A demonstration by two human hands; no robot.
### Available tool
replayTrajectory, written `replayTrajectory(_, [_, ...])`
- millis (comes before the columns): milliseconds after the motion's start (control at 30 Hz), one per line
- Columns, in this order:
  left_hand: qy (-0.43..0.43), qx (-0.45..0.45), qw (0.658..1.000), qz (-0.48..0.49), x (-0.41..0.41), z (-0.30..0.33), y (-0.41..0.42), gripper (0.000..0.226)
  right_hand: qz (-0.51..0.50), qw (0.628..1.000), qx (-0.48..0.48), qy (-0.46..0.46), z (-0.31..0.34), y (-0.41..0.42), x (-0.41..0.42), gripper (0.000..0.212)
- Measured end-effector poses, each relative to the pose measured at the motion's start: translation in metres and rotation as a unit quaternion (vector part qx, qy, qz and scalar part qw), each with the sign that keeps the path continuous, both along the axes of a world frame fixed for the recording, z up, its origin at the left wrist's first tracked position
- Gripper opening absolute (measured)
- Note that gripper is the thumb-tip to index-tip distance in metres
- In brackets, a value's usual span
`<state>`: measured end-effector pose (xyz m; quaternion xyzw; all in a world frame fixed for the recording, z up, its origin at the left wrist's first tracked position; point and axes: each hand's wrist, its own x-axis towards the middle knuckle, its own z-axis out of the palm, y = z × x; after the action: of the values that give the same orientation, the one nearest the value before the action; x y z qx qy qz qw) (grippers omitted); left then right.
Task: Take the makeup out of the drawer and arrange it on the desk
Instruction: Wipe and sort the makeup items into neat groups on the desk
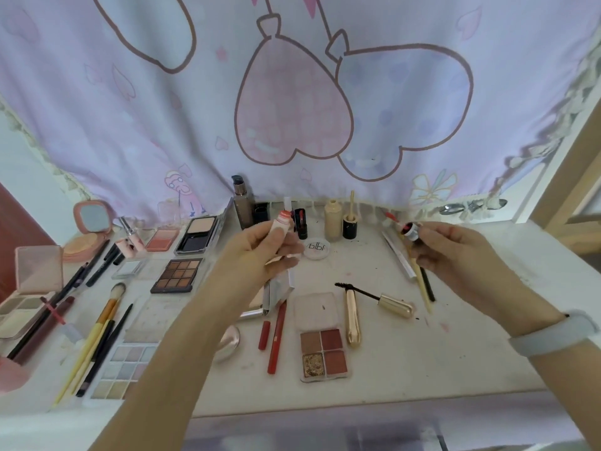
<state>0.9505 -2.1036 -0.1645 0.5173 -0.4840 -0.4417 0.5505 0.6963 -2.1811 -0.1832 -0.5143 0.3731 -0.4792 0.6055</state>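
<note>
A: What are the hands doing?

B: The left hand (260, 245) grips a small pink tube (280, 224), uncapped, its orange-red tip pointing up. The right hand (455, 249) pinches the tube's cap (410, 230) between fingertips, well apart from the tube.

A: Both above the worktop (455, 336)?

B: Yes, raised over it. Below lie a four-pan eyeshadow palette (323, 351), a gold mascara tube (353, 317) with its wand (377, 299) beside it, and a red pencil (276, 336). Brushes (97, 333) and more palettes sit at the left.
</note>
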Motion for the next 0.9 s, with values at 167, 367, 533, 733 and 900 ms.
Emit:
replayTrajectory(167, [-0.103, 0.034, 0.994, 0.014, -0.010, 0.006, -0.042, 0.018, 0.059, 0.991, 0.100, -0.070, -0.001, -0.022, 0.010, 0.015])
replayTrajectory(367, [-0.183, 0.053, 0.982, 0.008, -0.023, 0.008, -0.080, 0.025, 0.040, 0.997, 0.023, 0.062, -0.010, -0.043, 0.022, 0.014])
replayTrajectory(533, [-0.292, 0.062, 0.954, -0.011, -0.031, -0.003, -0.099, 0.016, -0.011, 0.967, -0.071, 0.243, -0.025, -0.060, 0.033, 0.009])
replayTrajectory(733, [-0.380, 0.067, 0.922, -0.021, -0.037, -0.016, -0.114, 0.018, -0.029, 0.897, -0.202, 0.392, -0.044, -0.074, 0.040, 0.016])
replayTrajectory(900, [-0.446, 0.081, 0.891, -0.024, -0.042, -0.028, -0.119, 0.015, -0.035, 0.867, -0.187, 0.461, -0.046, -0.075, 0.050, 0.017])
